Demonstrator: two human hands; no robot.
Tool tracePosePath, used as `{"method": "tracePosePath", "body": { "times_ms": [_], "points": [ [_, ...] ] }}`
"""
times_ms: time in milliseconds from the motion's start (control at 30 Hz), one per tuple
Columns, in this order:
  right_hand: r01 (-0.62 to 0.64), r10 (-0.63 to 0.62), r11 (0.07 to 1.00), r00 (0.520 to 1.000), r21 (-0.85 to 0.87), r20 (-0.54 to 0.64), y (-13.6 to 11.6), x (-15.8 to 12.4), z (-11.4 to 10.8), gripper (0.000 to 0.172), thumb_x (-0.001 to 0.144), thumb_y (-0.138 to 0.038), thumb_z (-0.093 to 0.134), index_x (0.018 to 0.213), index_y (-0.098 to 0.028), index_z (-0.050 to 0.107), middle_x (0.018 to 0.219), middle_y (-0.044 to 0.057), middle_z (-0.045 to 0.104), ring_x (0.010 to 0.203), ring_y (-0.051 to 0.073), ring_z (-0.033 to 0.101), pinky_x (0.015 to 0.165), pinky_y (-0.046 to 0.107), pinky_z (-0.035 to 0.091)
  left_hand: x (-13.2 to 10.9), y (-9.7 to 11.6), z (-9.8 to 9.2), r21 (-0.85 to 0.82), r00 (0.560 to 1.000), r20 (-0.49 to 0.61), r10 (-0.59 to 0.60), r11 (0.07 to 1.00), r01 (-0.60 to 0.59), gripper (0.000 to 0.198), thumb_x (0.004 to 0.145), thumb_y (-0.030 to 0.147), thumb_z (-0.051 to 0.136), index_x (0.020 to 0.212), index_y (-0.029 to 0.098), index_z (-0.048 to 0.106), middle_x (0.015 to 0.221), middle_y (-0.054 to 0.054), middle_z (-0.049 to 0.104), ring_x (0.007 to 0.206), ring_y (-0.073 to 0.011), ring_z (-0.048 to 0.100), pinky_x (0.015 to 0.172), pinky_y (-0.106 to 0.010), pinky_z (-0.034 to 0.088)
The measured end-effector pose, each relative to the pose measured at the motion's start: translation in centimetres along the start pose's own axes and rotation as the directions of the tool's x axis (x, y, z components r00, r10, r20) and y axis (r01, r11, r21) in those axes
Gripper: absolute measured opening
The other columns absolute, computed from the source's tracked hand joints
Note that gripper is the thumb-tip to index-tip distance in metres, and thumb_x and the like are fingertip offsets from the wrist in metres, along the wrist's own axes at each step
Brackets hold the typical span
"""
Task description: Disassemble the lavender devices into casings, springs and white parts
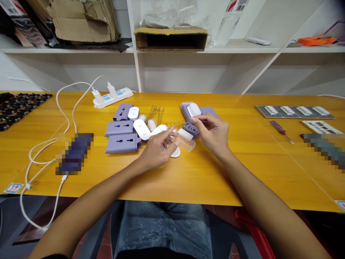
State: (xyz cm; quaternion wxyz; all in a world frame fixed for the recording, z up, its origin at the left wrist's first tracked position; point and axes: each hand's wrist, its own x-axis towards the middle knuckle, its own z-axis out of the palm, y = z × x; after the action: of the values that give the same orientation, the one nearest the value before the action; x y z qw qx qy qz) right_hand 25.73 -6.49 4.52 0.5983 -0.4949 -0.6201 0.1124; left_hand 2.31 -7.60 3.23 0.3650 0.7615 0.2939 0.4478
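Observation:
My left hand (159,148) hovers over small white parts near the middle of the table, fingers spread with nothing visible between them. A white oval piece (175,152) lies partly under it. To the right, my right hand (212,132) is closed in a pinch; what it grips is too small to make out. Beside its fingertips are a purple slotted oval part (191,129) and a purple casing (185,109) with a white cap (193,109). Between the hands lie a clear peach-coloured cover (186,143), a white cylinder (185,134) and a stretched coil spring (178,124).
Purple slotted housings (122,143) lie to the left, near white oval lids (142,129) and upright-looking springs (161,115). A power strip (114,98) and a cabled phone (74,154) are farther left. On the right are a screwdriver (281,131) and a metal strip (295,112).

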Motion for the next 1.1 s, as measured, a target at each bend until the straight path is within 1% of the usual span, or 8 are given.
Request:
{"method": "tracePosePath", "body": {
  "times_ms": [100, 200, 367, 600, 733, 867, 1000, 1100],
  "points": [
    [-0.030, 0.031, 0.999, 0.997, 0.025, -0.071, 0.3, 0.1, 0.1, 0.015, 0.095, -0.040, 0.082, 0.091, -0.027, 0.085, 0.087, 0.004, 0.080, 0.078, 0.023, 0.071, 0.075, 0.040, 0.057, 0.0, 0.4, -0.1, 0.037, 1.000, 0.012, 0.014, 0.999, -0.015, 0.039, 0.102, 0.030, 0.069, 0.140, 0.021, 0.072, 0.124, -0.012, 0.081, 0.096, -0.0200, 0.075, 0.080, -0.033, 0.059],
    [-0.122, 0.135, 0.986, 0.985, 0.118, -0.111, 0.7, 0.5, 0.1, 0.013, 0.089, -0.037, 0.087, 0.091, -0.025, 0.086, 0.085, 0.004, 0.080, 0.072, 0.021, 0.070, 0.072, 0.039, 0.058, 0.1, 0.9, -0.3, 0.061, 1.000, 0.008, 0.025, 0.998, -0.025, 0.028, 0.103, 0.028, 0.068, 0.129, 0.020, 0.076, 0.121, -0.011, 0.082, 0.094, -0.0191, 0.074, 0.078, -0.032, 0.058],
    [-0.252, 0.274, 0.940, 0.959, 0.229, -0.073, 1.4, 0.9, 0.1, 0.016, 0.087, -0.035, 0.087, 0.097, -0.023, 0.087, 0.075, 0.002, 0.077, 0.060, 0.018, 0.062, 0.061, 0.036, 0.054, 0.1, 1.3, -0.4, 0.097, 0.998, -0.001, 0.056, 0.994, -0.056, 0.021, 0.103, 0.025, 0.069, 0.120, 0.017, 0.078, 0.110, -0.010, 0.082, 0.089, -0.0174, 0.073, 0.076, -0.030, 0.057],
    [-0.320, 0.330, 0.910, 0.944, 0.264, 0.008, 1.5, 0.6, 0.5, 0.015, 0.086, -0.032, 0.084, 0.098, -0.023, 0.087, 0.086, 0.005, 0.084, 0.062, 0.016, 0.067, 0.061, 0.033, 0.056, 0.1, 1.4, -0.5, 0.130, 0.996, 0.003, 0.092, 0.987, -0.091, 0.017, 0.104, 0.024, 0.067, 0.115, 0.017, 0.079, 0.109, -0.009, 0.082, 0.087, -0.0156, 0.072, 0.076, -0.028, 0.057],
    [-0.253, 0.256, 0.953, 0.967, 0.164, 0.004, 2.0, 0.1, 0.9, 0.017, 0.089, -0.034, 0.083, 0.101, -0.022, 0.086, 0.078, 0.004, 0.082, 0.064, 0.019, 0.073, 0.065, 0.034, 0.060, 0.2, 1.4, -0.5, 0.130, 0.994, 0.008, 0.111, 0.985, -0.111, 0.016, 0.104, 0.022, 0.068, 0.112, 0.017, 0.080, 0.110, -0.008, 0.083, 0.085, -0.0149, 0.072, 0.076, -0.028, 0.058],
    [-0.096, 0.096, 0.995, 0.995, -0.030, -0.015, 2.4, -0.1, 0.8, 0.020, 0.095, -0.039, 0.078, 0.103, -0.022, 0.085, 0.077, 0.004, 0.082, 0.066, 0.023, 0.078, 0.069, 0.038, 0.063, 0.2, 1.5, -0.6, 0.126, 0.993, 0.030, 0.118, 0.985, -0.121, 0.015, 0.104, 0.020, 0.067, 0.109, 0.017, 0.080, 0.110, -0.008, 0.084, 0.091, -0.0167, 0.075, 0.079, -0.030, 0.058],
    [0.099, -0.109, 0.965, 0.994, -0.243, -0.026, 2.5, 0.0, 0.4, 0.020, 0.099, -0.040, 0.075, 0.097, -0.023, 0.086, 0.085, 0.007, 0.085, 0.066, 0.025, 0.077, 0.070, 0.041, 0.063, 0.1, 1.3, -0.5, 0.135, 0.992, 0.046, 0.122, 0.983, -0.127, 0.014, 0.103, 0.019, 0.067, 0.104, 0.018, 0.080, 0.106, -0.008, 0.084, 0.093, -0.0184, 0.076, 0.082, -0.032, 0.059],
    [0.197, -0.204, 0.932, 0.979, -0.303, 0.010, 2.6, 0.0, 0.2, 0.018, 0.101, -0.037, 0.074, 0.097, -0.024, 0.086, 0.089, 0.008, 0.086, 0.067, 0.026, 0.076, 0.070, 0.042, 0.062, 0.1, 1.2, -0.4, 0.137, 0.991, 0.058, 0.124, 0.982, -0.131, 0.014, 0.103, 0.019, 0.066, 0.099, 0.018, 0.080, 0.103, -0.007, 0.084, 0.091, -0.0181, 0.076, 0.083, -0.032, 0.058]
  ]
}}
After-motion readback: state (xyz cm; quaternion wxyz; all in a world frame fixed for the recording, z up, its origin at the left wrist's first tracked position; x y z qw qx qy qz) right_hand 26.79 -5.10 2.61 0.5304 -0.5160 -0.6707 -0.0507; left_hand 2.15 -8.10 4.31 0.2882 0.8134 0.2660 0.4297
